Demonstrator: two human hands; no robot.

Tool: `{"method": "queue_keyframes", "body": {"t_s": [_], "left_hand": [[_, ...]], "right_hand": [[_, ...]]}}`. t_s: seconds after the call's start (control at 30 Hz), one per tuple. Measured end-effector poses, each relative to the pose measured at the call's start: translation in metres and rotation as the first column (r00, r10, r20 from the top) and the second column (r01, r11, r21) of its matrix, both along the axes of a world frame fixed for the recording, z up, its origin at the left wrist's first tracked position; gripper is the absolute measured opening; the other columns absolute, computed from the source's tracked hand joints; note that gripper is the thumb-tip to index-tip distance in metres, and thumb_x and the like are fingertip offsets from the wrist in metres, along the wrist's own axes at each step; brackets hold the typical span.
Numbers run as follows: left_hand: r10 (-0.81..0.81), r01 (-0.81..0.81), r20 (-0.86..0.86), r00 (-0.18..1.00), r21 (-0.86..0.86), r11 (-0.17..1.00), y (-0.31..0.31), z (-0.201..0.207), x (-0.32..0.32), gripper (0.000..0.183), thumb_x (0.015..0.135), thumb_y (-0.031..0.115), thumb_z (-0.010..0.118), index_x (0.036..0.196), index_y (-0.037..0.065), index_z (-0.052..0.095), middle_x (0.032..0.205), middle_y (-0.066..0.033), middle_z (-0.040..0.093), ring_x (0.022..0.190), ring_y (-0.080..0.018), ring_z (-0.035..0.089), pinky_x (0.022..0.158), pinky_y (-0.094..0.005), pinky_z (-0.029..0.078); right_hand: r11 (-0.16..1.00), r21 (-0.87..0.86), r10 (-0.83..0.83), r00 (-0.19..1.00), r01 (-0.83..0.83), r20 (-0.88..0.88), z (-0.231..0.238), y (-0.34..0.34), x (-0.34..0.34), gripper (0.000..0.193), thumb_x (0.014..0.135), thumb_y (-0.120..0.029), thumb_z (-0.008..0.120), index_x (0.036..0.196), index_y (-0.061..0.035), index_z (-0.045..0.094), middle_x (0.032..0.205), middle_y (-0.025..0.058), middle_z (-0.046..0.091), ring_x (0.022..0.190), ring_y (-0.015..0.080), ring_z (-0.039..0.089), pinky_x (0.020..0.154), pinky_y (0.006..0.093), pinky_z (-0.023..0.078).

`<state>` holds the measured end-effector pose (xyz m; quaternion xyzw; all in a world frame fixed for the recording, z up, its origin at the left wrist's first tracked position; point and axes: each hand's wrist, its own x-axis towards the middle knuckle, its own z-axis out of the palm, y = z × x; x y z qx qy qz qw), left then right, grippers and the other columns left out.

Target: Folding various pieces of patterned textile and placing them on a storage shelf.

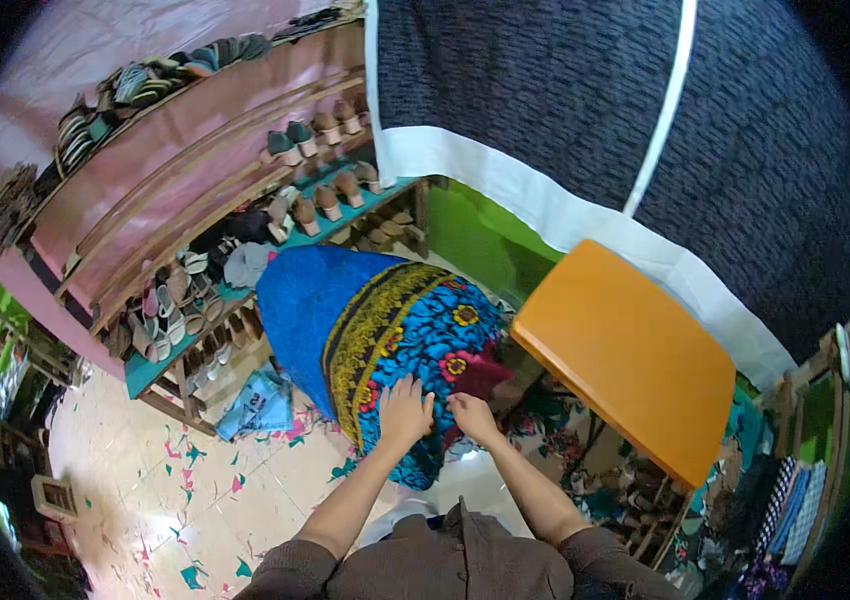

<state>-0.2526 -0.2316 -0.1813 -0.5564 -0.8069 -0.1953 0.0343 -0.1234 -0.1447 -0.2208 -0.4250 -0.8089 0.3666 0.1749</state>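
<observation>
A large mound is draped with patterned cloth (400,310), plain blue on its far left part, with a yellow-and-black band and blue floral print with red and yellow flowers. My left hand (405,411) lies flat on the floral part, its fingers stretched out. Close by on the right, my right hand (472,414) is closed, fingers curled together at the cloth; what they grip, if anything, is hidden. A maroon piece of cloth (480,377) shows just beyond the right hand. What lies under the patterned cloth cannot be seen.
An orange tabletop (630,355) stands to the right, with scraps and shoe parts beneath it. At the left, a wooden rack (170,345) holds many shoes. A blue plastic bag (257,402) lies on the tiled floor (125,450) among coloured scraps. A dark curtain hangs behind.
</observation>
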Motion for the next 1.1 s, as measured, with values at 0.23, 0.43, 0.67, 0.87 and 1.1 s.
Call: {"method": "queue_keyframes", "body": {"t_s": [0.23,0.43,0.67,0.87,1.1], "left_hand": [[0.136,-0.123,0.205,0.969,-0.075,0.99,-0.018,-0.015,-0.07,0.035,0.084,0.033,0.048,0.099,0.003,0.058,0.099,-0.0141,0.059,0.086,-0.0304,0.059,0.076,-0.0431,0.045],[0.108,-0.073,0.267,0.958,-0.136,0.988,0.011,-0.029,-0.076,0.036,0.084,0.033,0.048,0.101,0.003,0.058,0.097,-0.0135,0.059,0.083,-0.0307,0.059,0.073,-0.0422,0.046],[0.017,0.043,0.383,0.924,-0.15,0.988,0.024,-0.04,-0.068,0.04,0.083,0.033,0.05,0.11,0.004,0.052,0.104,-0.0156,0.056,0.091,-0.0327,0.056,0.077,-0.0417,0.045],[-0.009,0.05,0.403,0.915,-0.092,0.995,0.021,-0.017,-0.046,0.069,0.073,0.031,0.063,0.124,-0.004,0.031,0.121,-0.0229,0.04,0.102,-0.0403,0.048,0.083,-0.0456,0.041],[0.094,-0.216,0.446,0.89,0.231,0.949,0.028,0.024,-0.069,0.029,0.076,0.012,0.052,0.102,0.0,0.049,0.097,-0.0152,0.053,0.086,-0.0355,0.054,0.069,-0.0421,0.046]], "right_hand": [[0.964,-0.148,-0.227,0.974,0.221,-0.025,-0.049,0.015,-0.057,0.029,0.079,-0.021,0.048,0.098,-0.004,0.061,0.09,0.019,0.061,0.085,0.0376,0.058,0.077,0.0433,0.044],[0.61,0.028,-0.792,0.607,0.792,0.069,-0.09,0.071,-0.072,0.041,0.076,-0.022,0.063,0.106,0.0024,0.05,0.1,0.0197,0.057,0.096,0.0313,0.053,0.082,0.0403,0.04],[0.627,-0.692,-0.647,0.735,0.358,-0.205,-0.075,0.085,-0.082,0.014,0.081,-0.013,0.061,0.087,-0.0005,0.06,0.077,0.002,0.059,0.069,0.0103,0.054,0.064,0.0245,0.042],[0.591,-0.791,-0.549,0.641,-0.156,-0.537,0.046,0.046,-0.126,0.01,0.083,-0.011,0.058,0.086,-0.002,0.057,0.078,0.0028,0.058,0.071,0.0088,0.053,0.063,0.0231,0.04],[0.574,-0.777,-0.635,0.46,-0.258,-0.621,0.106,0.014,-0.13,0.011,0.088,-0.017,0.054,0.083,-0.0071,0.05,0.081,0.0011,0.055,0.079,0.0092,0.052,0.071,0.0255,0.043]]}}
